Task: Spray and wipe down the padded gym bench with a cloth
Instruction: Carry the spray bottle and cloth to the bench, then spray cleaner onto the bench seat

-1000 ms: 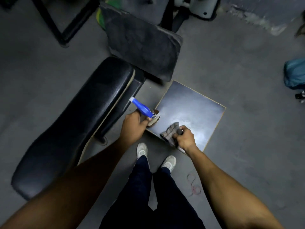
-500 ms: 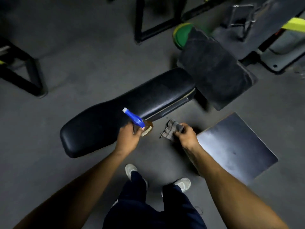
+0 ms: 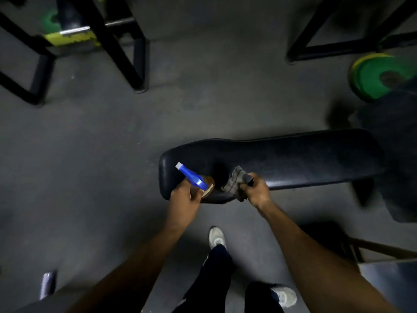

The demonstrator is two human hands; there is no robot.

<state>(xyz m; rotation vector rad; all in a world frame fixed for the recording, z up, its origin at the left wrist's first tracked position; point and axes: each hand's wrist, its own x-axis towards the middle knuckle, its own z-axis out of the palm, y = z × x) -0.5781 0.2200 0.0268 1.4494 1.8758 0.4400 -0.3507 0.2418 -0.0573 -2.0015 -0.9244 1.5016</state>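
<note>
Padded gym bench (image 3: 293, 159): long, black, glossy vinyl, directly beyond both hands. Left hand (image 3: 184, 197): fingers curled round blue-nozzled spray bottle (image 3: 194, 178). Right hand (image 3: 256, 190): fingers pinching crumpled checked cloth (image 3: 233, 182).

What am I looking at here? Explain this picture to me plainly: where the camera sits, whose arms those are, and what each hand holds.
The camera is worn on a person's head and looks down, so the arms and shoes are the wearer's own. The left hand grips a spray bottle with a blue nozzle. The right hand holds a checked cloth. Both are over the near end of a black padded bench standing on a grey floor. Behind are black metal frames and a green weight plate.
</note>
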